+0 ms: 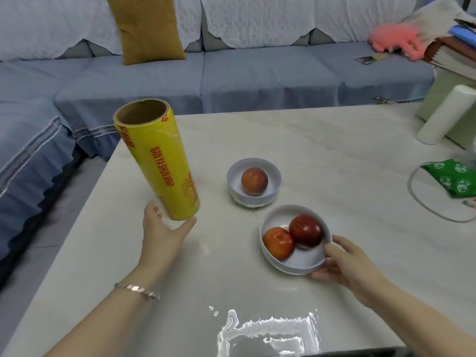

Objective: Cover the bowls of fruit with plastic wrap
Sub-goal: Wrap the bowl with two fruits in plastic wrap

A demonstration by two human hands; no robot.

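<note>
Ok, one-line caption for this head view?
Left hand at the base of the standing plastic wrap roll; right hand grips the near bowl holding two fruits.

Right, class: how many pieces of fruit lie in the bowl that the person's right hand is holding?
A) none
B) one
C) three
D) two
D: the near bowl, which the right hand grips by the rim, holds a red fruit and a darker fruit side by side; the far bowl holds only one.
</note>
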